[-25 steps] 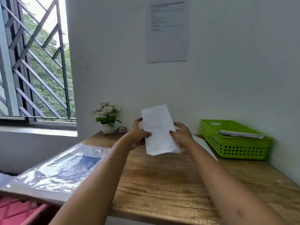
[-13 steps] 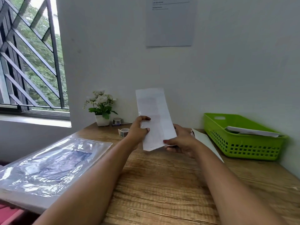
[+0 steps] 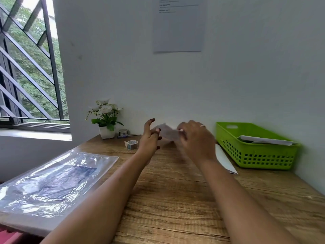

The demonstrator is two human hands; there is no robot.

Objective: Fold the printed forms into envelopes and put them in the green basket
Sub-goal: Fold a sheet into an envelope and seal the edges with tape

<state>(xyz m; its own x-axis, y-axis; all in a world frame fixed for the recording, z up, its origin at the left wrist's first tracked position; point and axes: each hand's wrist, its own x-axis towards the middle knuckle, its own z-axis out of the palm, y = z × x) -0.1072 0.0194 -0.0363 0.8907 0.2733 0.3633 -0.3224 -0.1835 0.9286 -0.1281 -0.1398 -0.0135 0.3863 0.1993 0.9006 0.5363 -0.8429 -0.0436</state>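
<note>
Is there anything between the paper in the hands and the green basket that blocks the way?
Nothing visible blocks it. The right hand pinches the paper above the table, and only open air lies between it and the green basket. A white folded sheet lies flat on the table beside the basket, below that path.

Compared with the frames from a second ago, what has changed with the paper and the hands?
The folded white paper form, held upright before, has tipped down, low and blurred between the hands. The right hand still pinches it; the left hand has opened, fingers spread, apparently letting go. The green plastic basket and the white envelope on the wooden table stayed put.
</note>
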